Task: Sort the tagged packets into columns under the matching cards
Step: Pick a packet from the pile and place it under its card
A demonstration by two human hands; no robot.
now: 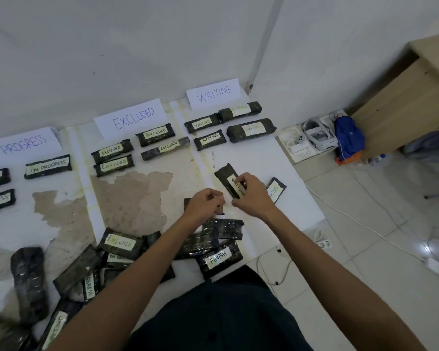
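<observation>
Looking down on a white sheet (264, 158), stained brown in patches, lying on a tiled floor against a wall. Standing off to its right, a wooden desk (416, 97). Leaning along the wall, three cards: ON PROGRESS card (23, 145), EXCLUDED card (132, 119), WAITING card (213, 93). Sprawling at the near edge, an unsorted pile (117, 252) of dark packets, with a FINISH packet (219, 259) lying at its right end. Lining up under the cards: three visible ON PROGRESS packets (48, 166), four EXCLUDED packets (155, 135), four WAITING packets (251, 130). Pinching a slanted WAITING packet (227, 176) between thumb and fingers of the right hand (251, 198), just below the WAITING column; resting on the sheet or lifted, not telling which. Lying just right of it, half hidden by that hand, another tagged packet (276, 190). Curling the left hand (204, 202) round a dark packet (187, 203), its tag hidden.
</observation>
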